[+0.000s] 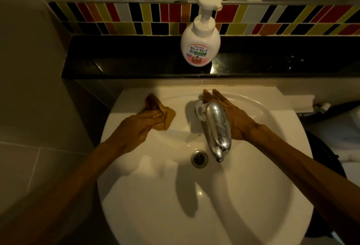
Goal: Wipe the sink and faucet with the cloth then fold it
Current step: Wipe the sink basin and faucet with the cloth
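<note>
A white oval sink (194, 205) fills the lower middle of the view, with a metal drain (199, 159) in its bowl. The chrome faucet (216, 129) reaches out over the bowl from the back rim. My left hand (136, 128) presses a crumpled tan cloth (161, 112) onto the sink's back left rim, fingers closed on it. My right hand (229, 114) lies flat against the right side of the faucet, fingers stretched toward its base at the back; it holds nothing.
A white pump soap bottle (200, 44) stands on the black ledge (116, 63) behind the sink. Coloured mosaic tiles (136, 18) and a mirror edge run above it. Grey wall tiles are on the left; a dark round object (327, 166) sits right of the sink.
</note>
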